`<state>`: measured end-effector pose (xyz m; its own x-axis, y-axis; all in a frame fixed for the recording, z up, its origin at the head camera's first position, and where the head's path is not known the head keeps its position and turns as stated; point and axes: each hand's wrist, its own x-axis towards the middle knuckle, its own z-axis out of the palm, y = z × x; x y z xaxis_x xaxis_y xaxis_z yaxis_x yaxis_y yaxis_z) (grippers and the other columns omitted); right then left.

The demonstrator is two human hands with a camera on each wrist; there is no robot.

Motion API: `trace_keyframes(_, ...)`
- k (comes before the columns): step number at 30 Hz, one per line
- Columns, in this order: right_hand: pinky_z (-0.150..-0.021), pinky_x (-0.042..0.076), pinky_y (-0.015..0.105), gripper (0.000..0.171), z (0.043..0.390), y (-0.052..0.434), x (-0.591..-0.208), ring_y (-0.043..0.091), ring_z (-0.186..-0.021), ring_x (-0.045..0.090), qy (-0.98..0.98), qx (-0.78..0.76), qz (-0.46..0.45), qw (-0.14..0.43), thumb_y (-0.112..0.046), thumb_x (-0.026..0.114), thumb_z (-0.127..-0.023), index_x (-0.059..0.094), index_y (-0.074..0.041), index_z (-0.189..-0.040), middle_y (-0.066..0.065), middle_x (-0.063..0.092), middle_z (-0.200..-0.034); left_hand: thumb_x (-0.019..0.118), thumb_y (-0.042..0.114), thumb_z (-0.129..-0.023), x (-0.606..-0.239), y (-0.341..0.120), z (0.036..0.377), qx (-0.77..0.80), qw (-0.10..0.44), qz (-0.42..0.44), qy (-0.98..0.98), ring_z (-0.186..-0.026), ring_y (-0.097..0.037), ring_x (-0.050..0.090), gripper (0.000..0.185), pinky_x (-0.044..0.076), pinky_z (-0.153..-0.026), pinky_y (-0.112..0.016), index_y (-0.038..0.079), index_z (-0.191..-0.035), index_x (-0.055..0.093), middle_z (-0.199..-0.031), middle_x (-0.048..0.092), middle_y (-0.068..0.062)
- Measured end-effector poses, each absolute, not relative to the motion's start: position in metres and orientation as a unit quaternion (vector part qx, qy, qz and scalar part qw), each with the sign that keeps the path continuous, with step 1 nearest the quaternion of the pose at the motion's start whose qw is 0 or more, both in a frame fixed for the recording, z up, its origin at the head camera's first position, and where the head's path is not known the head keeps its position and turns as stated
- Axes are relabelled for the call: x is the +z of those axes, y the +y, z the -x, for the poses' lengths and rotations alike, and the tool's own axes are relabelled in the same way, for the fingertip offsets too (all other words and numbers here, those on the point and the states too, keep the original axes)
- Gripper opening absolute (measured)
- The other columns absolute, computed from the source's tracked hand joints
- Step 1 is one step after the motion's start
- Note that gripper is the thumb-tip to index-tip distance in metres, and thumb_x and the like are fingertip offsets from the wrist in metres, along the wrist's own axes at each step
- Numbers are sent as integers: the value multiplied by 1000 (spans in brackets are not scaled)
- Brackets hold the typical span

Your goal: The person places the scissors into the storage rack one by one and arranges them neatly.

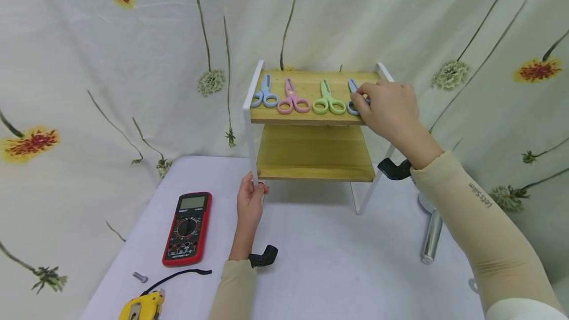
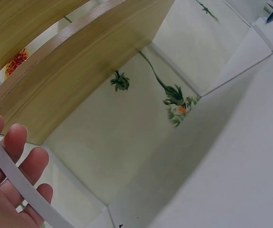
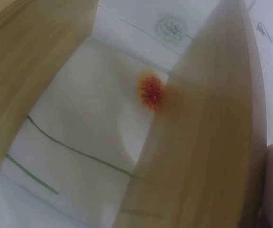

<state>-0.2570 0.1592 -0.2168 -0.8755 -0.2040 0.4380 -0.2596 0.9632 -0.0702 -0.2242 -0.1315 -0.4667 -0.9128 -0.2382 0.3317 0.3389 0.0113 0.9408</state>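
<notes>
A two-tier wooden shelf with a white frame stands on the table. On its upper board, a blue pair of scissors, a pink pair and a green pair lie in a row. At the right end is a second blue pair of scissors, whose handles my right hand pinches and partly hides. My left hand grips the shelf's front left leg near the lower board. In the left wrist view, fingers curl around that white leg. Only the edge of my right hand shows in the right wrist view.
Left of the shelf lies a red and black multimeter. Nearer me are a small bolt and a yellow tape measure with a black strap. A metal-handled tool lies at the right. Flowered cloth hangs behind the shelf.
</notes>
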Motion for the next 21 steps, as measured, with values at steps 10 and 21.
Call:
trace_keyframes(10, -84, 48, 54, 41, 260, 160, -221, 35, -92, 65, -954, 93, -141, 246, -36, 43, -107, 70, -9, -121, 17, 72, -105, 47, -5, -101, -470, -131, 229, -704, 206, 34, -679, -81, -4, 60, 36, 50, -83, -19, -1, -137, 53, -82, 60, 3)
trace_keyframes(21, -96, 44, 52, 29, 238, 181, -281, 48, -110, 54, -781, 261, -331, 460, -17, 64, -93, 69, 7, -109, 31, 61, -116, 53, 11, -105, -481, -149, 216, -634, 127, -8, -763, -122, -27, 66, 57, 54, -103, -33, 13, -159, 35, -132, 65, -24)
